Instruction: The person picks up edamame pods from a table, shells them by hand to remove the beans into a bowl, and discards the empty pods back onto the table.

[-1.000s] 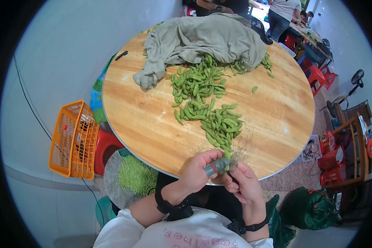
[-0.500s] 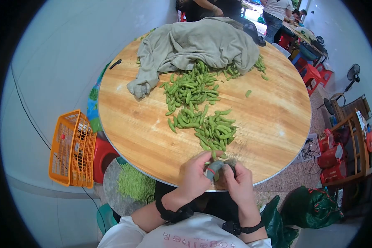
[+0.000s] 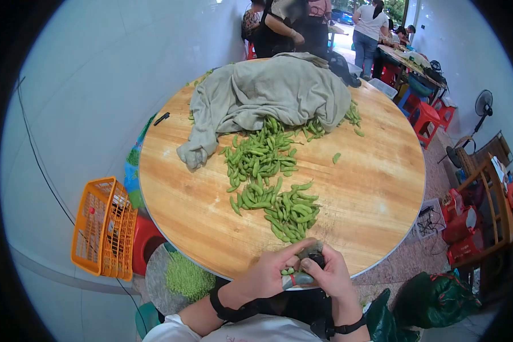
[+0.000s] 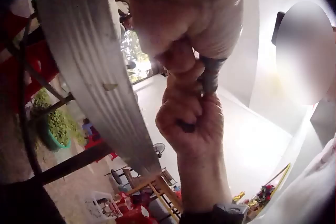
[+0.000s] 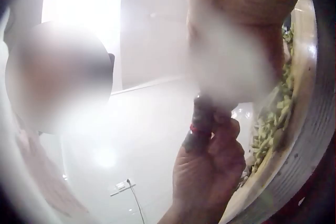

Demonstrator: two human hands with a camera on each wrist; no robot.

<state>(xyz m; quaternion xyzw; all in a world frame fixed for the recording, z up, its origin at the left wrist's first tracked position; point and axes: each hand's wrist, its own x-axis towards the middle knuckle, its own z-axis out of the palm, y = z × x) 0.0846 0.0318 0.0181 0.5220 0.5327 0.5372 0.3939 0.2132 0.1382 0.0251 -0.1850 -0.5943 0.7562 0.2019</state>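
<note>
Head view, hands: left hand (image 3: 265,277) and right hand (image 3: 330,275) meet at the counter's (image 3: 376,182) near edge, fingers curled, pinching one pod (image 3: 289,271) between them.
Head view, counter: pod pile (image 3: 268,171) in the middle, grey cloth (image 3: 268,91) behind it.
Left wrist view: right hand (image 4: 190,121) curled against the taped thumb (image 4: 211,74); pod hidden.
Right wrist view: left hand (image 5: 210,169) curled beside the counter (image 5: 299,161) rim.

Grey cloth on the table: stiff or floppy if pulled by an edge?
Likely floppy: the cloth lies in soft folds. Probably drags rather than lifts whole, being heaped wide. It overlaps pods, so pulling may scatter them.
</note>
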